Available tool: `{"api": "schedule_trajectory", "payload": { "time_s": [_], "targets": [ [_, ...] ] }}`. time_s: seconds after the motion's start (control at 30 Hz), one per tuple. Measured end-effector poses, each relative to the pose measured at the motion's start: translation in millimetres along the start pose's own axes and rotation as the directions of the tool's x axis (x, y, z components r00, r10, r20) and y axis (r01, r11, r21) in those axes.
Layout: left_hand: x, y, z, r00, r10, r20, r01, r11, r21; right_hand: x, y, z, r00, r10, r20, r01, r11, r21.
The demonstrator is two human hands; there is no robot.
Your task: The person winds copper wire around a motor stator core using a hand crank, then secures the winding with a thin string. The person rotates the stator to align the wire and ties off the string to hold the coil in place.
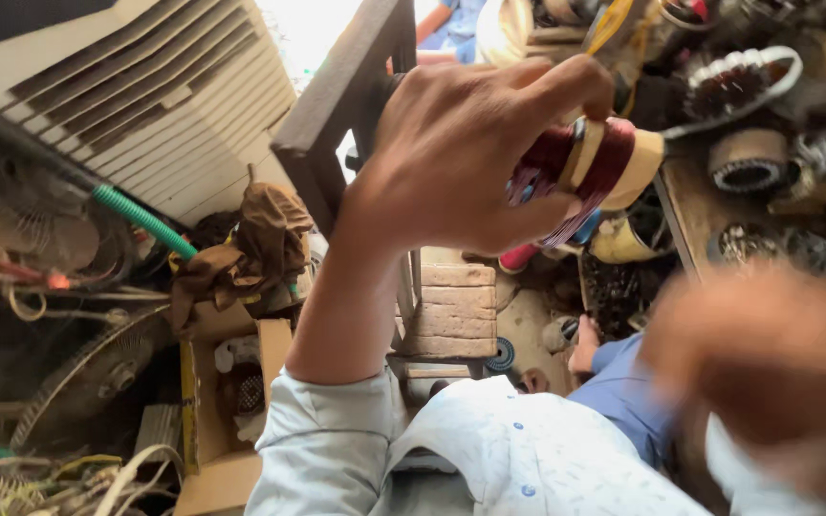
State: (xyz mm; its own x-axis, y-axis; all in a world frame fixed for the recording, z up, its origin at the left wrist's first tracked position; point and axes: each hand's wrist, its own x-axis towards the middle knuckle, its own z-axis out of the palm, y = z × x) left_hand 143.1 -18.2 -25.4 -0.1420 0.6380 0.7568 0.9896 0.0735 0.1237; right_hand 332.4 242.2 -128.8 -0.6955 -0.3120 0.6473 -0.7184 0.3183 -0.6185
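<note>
My left hand (451, 158) reaches up from a pale sleeve and grips a coil of red copper wire (593, 162) wound on a tan bobbin, pinched between thumb and forefinger. The wire's loose strands hang below the thumb. My right hand (757, 354) is a motion-blurred shape at the lower right, apart from the coil. Whether it holds anything cannot be made out.
A louvred cream cooler panel (155, 96), a green ribbed hose (141, 218), a brown rag (260, 244), an open cardboard box (231, 392) and a fan grille (97, 377) crowd the left. Motor stators (748, 86) lie on a bench at the right. Another person's hand (582, 352) and blue sleeve (623, 392) show below.
</note>
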Motion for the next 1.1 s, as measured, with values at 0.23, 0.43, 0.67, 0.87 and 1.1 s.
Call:
{"api": "schedule_trajectory", "payload": {
  "time_s": [0.23, 0.43, 0.67, 0.87, 1.1],
  "targets": [
    [4, 3, -4, 0.998, 0.056, 0.013, -0.055, 0.998, -0.033, 71, 140, 18, 0.943, 0.293, -0.160, -0.311, 0.945, -0.102],
    [-3, -20, 13, 1.000, -0.026, -0.008, 0.026, 0.997, 0.068, -13, 41, 108, 0.963, 0.266, 0.046, -0.265, 0.964, -0.022],
    [2, -5, 11, 0.998, 0.044, 0.040, -0.042, 0.998, -0.055, 63, 93, -50, 0.901, 0.153, -0.406, -0.225, 0.965, -0.137],
    [-1, -12, 2, 0.999, -0.021, 0.039, 0.019, 0.999, 0.044, 18, 119, 112, 0.913, 0.364, -0.183, -0.396, 0.898, -0.193],
    [7, -9, 23, 0.999, -0.012, 0.049, 0.013, 1.000, -0.007, 30, 11, -5, 0.994, -0.041, -0.106, 0.045, 0.998, 0.036]
  ]
}}
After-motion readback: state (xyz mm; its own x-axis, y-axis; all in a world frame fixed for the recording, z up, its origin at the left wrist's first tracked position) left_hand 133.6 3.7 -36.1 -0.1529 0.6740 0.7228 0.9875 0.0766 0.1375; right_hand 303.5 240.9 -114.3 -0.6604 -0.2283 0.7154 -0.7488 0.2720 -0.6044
